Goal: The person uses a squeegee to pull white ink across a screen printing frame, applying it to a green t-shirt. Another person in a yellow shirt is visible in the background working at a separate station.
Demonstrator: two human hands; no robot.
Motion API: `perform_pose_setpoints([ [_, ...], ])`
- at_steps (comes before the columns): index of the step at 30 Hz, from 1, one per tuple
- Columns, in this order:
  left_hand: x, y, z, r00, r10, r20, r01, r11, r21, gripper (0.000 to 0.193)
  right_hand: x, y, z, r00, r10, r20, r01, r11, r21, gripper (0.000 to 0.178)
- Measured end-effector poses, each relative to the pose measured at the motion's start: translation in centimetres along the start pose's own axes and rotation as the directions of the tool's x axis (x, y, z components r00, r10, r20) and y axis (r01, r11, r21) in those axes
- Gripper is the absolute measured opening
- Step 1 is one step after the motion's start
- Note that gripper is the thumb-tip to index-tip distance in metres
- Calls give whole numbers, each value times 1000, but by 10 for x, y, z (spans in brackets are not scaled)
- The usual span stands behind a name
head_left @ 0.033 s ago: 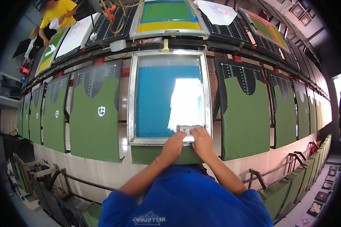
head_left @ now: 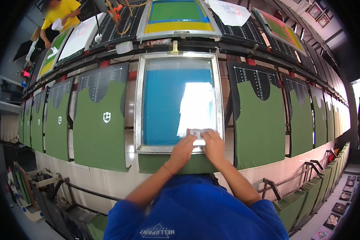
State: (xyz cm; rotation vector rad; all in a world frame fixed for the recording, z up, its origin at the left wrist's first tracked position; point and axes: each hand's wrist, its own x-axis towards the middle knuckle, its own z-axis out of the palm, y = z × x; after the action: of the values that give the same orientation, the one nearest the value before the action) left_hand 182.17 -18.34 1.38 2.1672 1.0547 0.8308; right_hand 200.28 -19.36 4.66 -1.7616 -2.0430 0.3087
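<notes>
My left hand (head_left: 183,149) and my right hand (head_left: 213,145) are both closed on a small squeegee (head_left: 197,133). Its lower part is hidden by my fingers and the ink. It sits at the near right of a silkscreen (head_left: 162,104) with blue mesh in a metal frame. White ink (head_left: 194,108), or glare on it, covers much of the mesh's right half, just beyond the squeegee. Below the frame's near edge shows a green shirt (head_left: 156,163) on a board; the rest of it lies under the screen.
Green shirts on black boards flank the screen; the left shirt (head_left: 100,136) bears a white shield print, the right shirt (head_left: 262,124) is plain. Behind stand another screen (head_left: 176,29) and a tape roll (head_left: 124,48). A person in yellow (head_left: 62,16) works at the far left.
Both hands and the squeegee have shifted slightly away from me, up the screen. The screen itself stays in place.
</notes>
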Motion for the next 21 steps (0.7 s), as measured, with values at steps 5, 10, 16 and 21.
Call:
perform_pose_setpoints([
  [5, 101, -41, -11, 995, 19, -99, -30, 994, -109, 38, 100, 40, 6, 998, -45, -38, 43, 997, -63, 23],
  [10, 161, -50, -25, 998, -4, -55, 3, 1000, -27, 35, 155, 66, -3, 999, -46, 23, 49, 991, -128, 20],
  [16, 77, -6, -24, 996, 23, -83, -32, 994, -108, 37, 65, 24, -14, 998, -63, -16, 62, 996, -72, 23],
  [21, -6, 16, 4, 998, 49, -42, -44, 994, 97, 39, -26, 7, 2, 992, -113, -55, 111, 993, -37, 30],
])
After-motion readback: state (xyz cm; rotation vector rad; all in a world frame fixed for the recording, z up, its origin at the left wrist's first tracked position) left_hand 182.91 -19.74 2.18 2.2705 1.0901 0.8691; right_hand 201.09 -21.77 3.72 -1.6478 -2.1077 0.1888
